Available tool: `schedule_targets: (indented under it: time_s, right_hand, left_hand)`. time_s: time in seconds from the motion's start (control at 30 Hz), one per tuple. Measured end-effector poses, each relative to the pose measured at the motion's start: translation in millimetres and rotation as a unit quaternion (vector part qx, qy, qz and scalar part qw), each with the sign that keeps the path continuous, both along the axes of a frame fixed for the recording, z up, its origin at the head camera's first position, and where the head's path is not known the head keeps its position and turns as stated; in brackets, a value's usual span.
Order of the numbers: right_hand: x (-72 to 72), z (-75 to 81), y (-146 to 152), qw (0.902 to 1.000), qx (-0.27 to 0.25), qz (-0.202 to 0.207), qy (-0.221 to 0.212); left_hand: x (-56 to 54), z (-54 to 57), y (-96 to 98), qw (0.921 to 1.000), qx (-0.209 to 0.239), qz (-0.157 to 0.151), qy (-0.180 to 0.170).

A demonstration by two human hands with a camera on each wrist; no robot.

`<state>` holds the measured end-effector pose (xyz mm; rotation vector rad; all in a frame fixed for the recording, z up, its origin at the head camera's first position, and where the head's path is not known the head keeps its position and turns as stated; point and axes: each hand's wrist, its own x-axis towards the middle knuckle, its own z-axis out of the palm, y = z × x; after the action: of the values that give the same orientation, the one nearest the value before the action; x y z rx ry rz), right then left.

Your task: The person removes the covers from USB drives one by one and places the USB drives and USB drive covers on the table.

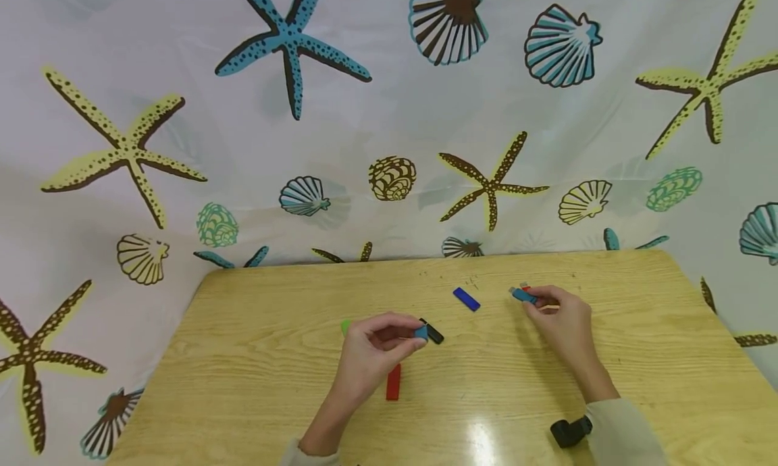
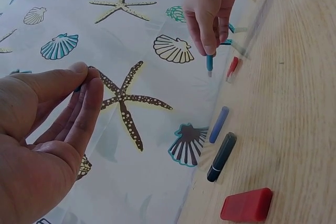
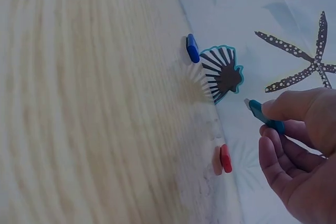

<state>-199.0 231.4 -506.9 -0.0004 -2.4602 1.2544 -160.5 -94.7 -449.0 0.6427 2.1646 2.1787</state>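
My right hand (image 1: 566, 323) pinches a teal-blue USB flash drive (image 3: 261, 112) between thumb and fingers, its metal plug bare and pointing left. In my left hand (image 1: 372, 354), thumb and fingertips pinch a small blue cap (image 1: 421, 332), mostly hidden by the fingers in the left wrist view. Both hands are raised above the table, well apart. A small red USB drive (image 2: 233, 66) with a light metal end lies just beyond the right hand. Below the left hand is a red stick (image 1: 393, 383), and a black USB stick (image 1: 433, 331) lies by its fingertips.
A dark blue stick (image 1: 467, 299) lies between the hands, toward the back of the wooden table (image 1: 255, 371). Something green (image 1: 346, 327) shows partly behind the left hand. A cloth (image 1: 340, 142) printed with shells and starfish hangs along the table's back edge.
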Motion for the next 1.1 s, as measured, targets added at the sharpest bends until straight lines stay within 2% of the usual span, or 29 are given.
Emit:
schedule_targets:
  time_s: [0.2, 0.4, 0.67, 0.87, 1.1]
  right_hand:
    - [-13.2, -12.7, -9.2, 0.9995, -0.004, -0.023, -0.020]
    - [-18.2, -15.6, -27.3, 0.9989, -0.015, -0.033, -0.030]
    - [-30.0, -16.0, -45.4, 0.9973, 0.051, -0.052, -0.008]
    - [-35.3, -16.9, -52.3, 0.9953, 0.076, -0.053, -0.029]
    - [-33.6, -15.2, -54.4, 0.9928, 0.094, -0.056, -0.048]
  left_hand:
    - [1.0, -0.5, -3.7, 1.0000, 0.000, 0.004, -0.006]
    - [0.5, 0.5, -7.0, 1.0000, 0.001, 0.008, -0.005]
    - [-0.7, 2.6, -7.8, 0.9999, 0.006, 0.006, 0.007]
    - [0.0, 4.1, -9.1, 0.9999, 0.009, 0.010, 0.007]
    - [-0.2, 5.7, -10.7, 0.9998, 0.009, 0.016, 0.007]
